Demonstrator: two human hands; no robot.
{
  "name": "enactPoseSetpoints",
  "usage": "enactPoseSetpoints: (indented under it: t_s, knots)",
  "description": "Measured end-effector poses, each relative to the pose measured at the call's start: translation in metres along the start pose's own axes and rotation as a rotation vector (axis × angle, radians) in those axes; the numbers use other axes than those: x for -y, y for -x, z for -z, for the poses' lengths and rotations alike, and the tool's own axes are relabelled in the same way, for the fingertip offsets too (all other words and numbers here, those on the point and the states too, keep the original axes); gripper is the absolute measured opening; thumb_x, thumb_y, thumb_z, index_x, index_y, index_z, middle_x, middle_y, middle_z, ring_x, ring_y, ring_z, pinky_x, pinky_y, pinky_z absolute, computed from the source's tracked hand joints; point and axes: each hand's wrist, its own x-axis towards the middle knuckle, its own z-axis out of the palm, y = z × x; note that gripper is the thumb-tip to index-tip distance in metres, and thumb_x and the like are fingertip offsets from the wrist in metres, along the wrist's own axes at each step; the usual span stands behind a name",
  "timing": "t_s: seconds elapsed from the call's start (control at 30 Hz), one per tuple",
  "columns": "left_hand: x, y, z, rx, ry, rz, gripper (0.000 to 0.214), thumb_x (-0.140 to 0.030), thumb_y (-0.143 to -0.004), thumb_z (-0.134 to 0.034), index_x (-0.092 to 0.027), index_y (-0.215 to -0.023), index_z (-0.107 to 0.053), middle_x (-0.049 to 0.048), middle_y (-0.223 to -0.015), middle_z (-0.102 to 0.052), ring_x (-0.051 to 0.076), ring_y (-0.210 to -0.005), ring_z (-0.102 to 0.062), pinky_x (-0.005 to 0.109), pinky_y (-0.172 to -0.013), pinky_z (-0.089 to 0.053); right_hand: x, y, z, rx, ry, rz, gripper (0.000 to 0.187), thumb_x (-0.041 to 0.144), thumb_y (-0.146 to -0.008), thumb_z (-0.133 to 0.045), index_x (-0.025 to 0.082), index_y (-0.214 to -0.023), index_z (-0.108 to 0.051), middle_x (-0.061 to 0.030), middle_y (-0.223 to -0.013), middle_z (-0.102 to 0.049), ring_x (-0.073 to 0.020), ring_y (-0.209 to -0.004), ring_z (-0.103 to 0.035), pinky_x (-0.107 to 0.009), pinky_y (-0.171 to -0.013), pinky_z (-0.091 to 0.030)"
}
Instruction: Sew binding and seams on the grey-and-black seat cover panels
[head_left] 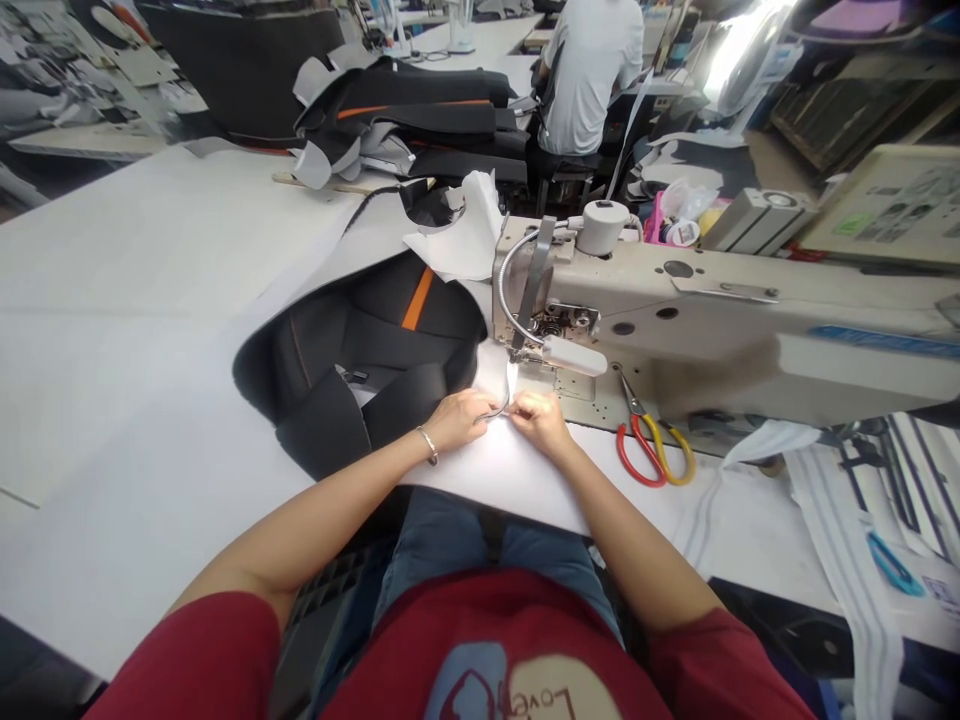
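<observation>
Just in front of the sewing machine's needle area (517,355), my left hand (459,420) pinches a narrow white-and-dark strip (512,378). My right hand (540,418) pinches the same strip close by, its fingertips almost meeting the left ones. From the fingers the strip runs up toward the presser foot. A black fabric cover (367,340) with an orange stripe (418,298) lies bunched to the left, beside my left hand. Whether the strip is joined to the cover is hidden by my fingers.
Scissors (651,440) with red and yellow handles lie right of my right hand. A white striped band (844,560) hangs over the table's right edge. Black fabric pieces (435,105) are piled at the back, and a person (592,75) in a white shirt sits beyond.
</observation>
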Motion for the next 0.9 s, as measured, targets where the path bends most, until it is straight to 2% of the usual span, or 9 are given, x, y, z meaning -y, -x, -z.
enactPoseSetpoints:
  t_s: [0.17, 0.23, 0.3, 0.37, 0.47, 0.67, 0.9]
  knots:
    - [-0.015, 0.004, -0.011, 0.077, -0.281, -0.124, 0.021, -0.008, -0.078, -0.036, -0.012, -0.085, -0.056, 0.0080, -0.094, -0.058, 0.016, -0.081, -0.052, 0.027, -0.062, -0.043, -0.004, -0.001, 0.004, 0.080, -0.169, -0.053, 0.014, 0.023, -0.074, -0.049, 0.019, -0.073, -0.063, -0.0008, -0.073, -0.063, -0.0111, -0.061, -0.052, -0.024, -0.066, -0.033]
    - [-0.020, 0.009, -0.018, 0.076, -0.390, -0.213, 0.026, -0.007, -0.082, -0.029, -0.009, -0.082, -0.055, 0.0121, -0.095, -0.056, 0.017, -0.079, -0.051, 0.029, -0.059, -0.042, -0.004, -0.001, 0.003, 0.065, -0.140, -0.051, 0.016, 0.023, -0.076, -0.048, 0.019, -0.080, -0.063, -0.0008, -0.073, -0.062, -0.0105, -0.060, -0.051, -0.024, -0.066, -0.033]
    - [-0.022, 0.012, -0.024, 0.047, -0.434, -0.248, 0.029, -0.007, -0.083, -0.025, -0.008, -0.084, -0.054, 0.0136, -0.097, -0.054, 0.016, -0.077, -0.050, 0.029, -0.059, -0.041, -0.004, 0.000, 0.001, 0.037, -0.037, 0.010, 0.018, 0.022, -0.078, -0.046, 0.019, -0.084, -0.063, -0.0018, -0.077, -0.062, -0.0106, -0.066, -0.052, -0.026, -0.068, -0.030]
    - [-0.020, 0.012, -0.026, 0.013, -0.433, -0.227, 0.031, -0.007, -0.084, -0.023, -0.008, -0.085, -0.054, 0.0125, -0.094, -0.055, 0.015, -0.074, -0.050, 0.028, -0.058, -0.041, -0.002, 0.001, -0.001, 0.032, 0.090, 0.083, 0.021, 0.019, -0.080, -0.043, 0.020, -0.086, -0.063, -0.0030, -0.081, -0.060, -0.0114, -0.072, -0.051, -0.027, -0.068, -0.026]
    - [-0.015, 0.008, -0.028, -0.040, -0.422, -0.197, 0.032, -0.009, -0.085, -0.023, -0.010, -0.085, -0.055, 0.0107, -0.090, -0.056, 0.015, -0.073, -0.049, 0.027, -0.058, -0.041, 0.000, 0.000, -0.004, 0.043, 0.255, 0.111, 0.026, 0.016, -0.081, -0.039, 0.019, -0.095, -0.061, -0.0043, -0.080, -0.057, -0.0118, -0.071, -0.049, -0.028, -0.066, -0.021]
    - [-0.007, -0.008, -0.031, -0.110, -0.380, -0.162, 0.028, -0.012, -0.082, -0.029, -0.009, -0.085, -0.056, 0.0119, -0.087, -0.056, 0.017, -0.077, -0.049, 0.028, -0.062, -0.044, 0.000, -0.008, -0.004, 0.083, 0.449, 0.062, 0.034, 0.015, -0.081, -0.035, 0.016, -0.111, -0.051, -0.0066, -0.082, -0.053, -0.0148, -0.072, -0.044, -0.029, -0.064, -0.018]
    - [0.002, -0.028, -0.033, -0.131, -0.331, -0.083, 0.025, -0.013, -0.078, -0.033, -0.010, -0.087, -0.057, 0.0107, -0.082, -0.056, 0.018, -0.077, -0.049, 0.029, -0.063, -0.044, 0.003, -0.015, -0.004, 0.154, 0.524, -0.045, 0.042, 0.019, -0.082, -0.033, 0.014, -0.124, -0.034, -0.0098, -0.089, -0.050, -0.0179, -0.077, -0.044, -0.029, -0.063, -0.018]
